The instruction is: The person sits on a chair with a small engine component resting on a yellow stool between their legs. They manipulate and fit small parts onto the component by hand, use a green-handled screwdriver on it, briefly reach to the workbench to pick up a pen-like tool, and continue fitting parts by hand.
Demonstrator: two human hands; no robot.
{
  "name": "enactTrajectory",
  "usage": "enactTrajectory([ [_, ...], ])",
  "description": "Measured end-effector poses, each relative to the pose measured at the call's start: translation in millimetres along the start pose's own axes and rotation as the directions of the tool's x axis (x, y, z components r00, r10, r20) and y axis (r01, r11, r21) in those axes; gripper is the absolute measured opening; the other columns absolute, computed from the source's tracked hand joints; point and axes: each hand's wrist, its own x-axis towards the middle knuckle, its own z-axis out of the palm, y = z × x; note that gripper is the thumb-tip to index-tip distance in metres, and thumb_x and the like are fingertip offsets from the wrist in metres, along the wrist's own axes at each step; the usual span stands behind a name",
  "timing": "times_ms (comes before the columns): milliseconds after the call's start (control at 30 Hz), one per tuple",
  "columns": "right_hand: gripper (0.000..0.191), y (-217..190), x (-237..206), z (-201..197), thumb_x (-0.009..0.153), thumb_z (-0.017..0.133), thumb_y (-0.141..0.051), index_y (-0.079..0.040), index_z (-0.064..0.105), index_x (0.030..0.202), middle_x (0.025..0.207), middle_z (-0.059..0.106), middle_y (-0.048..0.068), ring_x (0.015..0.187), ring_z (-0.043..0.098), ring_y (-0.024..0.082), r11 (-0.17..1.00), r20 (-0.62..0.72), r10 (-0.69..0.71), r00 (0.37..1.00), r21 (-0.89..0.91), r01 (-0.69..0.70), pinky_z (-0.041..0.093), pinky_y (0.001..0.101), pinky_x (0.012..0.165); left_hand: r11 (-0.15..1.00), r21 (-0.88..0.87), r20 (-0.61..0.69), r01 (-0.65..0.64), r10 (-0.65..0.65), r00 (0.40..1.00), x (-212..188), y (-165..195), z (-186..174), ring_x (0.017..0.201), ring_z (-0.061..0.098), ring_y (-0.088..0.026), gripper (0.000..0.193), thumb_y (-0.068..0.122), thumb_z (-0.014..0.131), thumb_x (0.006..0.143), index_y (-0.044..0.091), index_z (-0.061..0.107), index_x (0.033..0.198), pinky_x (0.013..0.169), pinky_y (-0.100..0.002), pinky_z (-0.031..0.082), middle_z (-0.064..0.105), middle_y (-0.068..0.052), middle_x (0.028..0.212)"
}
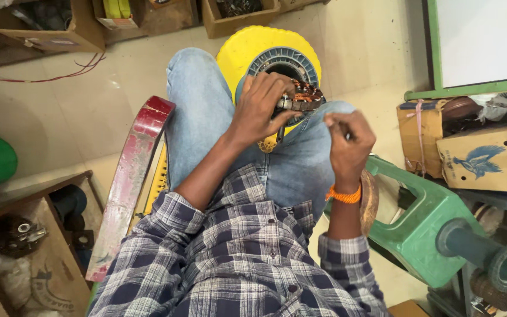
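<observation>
1. Stator point(301, 95): round ring with copper windings, sits on the person's lap at the knees, tilted up toward the camera. Grey-blue ribbed ring point(283, 60) just behind it, yellow round stool point(247, 50) under and behind both.
2. Left hand point(260, 110): fingers curled over the stator's near edge, gripping and steadying it. Thumb points toward the other hand.
3. Right hand point(348, 141): closed in a loose fist just right of the stator, fingertips pinched together. Looks like it pinches a thin wire point(327, 115) running back to the windings; too fine to confirm. Orange band point(344, 195) on that wrist.
4. Surroundings: red-edged chair arm point(129, 182) at the person's left, green plastic spool stand point(425, 229) at the right, cardboard boxes point(487, 157) beyond it, loose red wire point(60, 73) on the floor point(48, 111) far left.
5. Risks, my judgement:
   - Stator rests on denim with only 1 hand holding it. A hard pull from the right hand could roll it off the knees onto the floor and dent the laminations or windings.
   - A thin strand pulled at a sharp angle over the core edge could scrape its enamel or snap.
   - Left fingers lie on the copper coils; heavy pressure could shift or nick turns.
   - Slack strand near the green stand could snag there.
</observation>
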Motion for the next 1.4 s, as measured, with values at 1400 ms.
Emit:
enactTrajectory([
  [1400, 0.008, 26.1, -45.8, 65.1, 0.098, 0.072, -0.001, 0.0, 0.067, 0.092, 0.077, 0.055, -0.004, 0.068, 0.042, 0.003, 0.909, 0.044, 0.315, 0.948, 0.274, -0.315, 0.033, 0.0223, 0.06, 0.991, -0.137, 0.327, -0.008, 0.053, 0.944, 32.4, -13.3, -30.3, 0.106, 0.06, -0.032, 0.049, 0.038, 0.087, 0.079, 0.008, 0.066, 0.113, 0.087, -0.045, 0.047, 0.063, -0.009, 0.109],
])
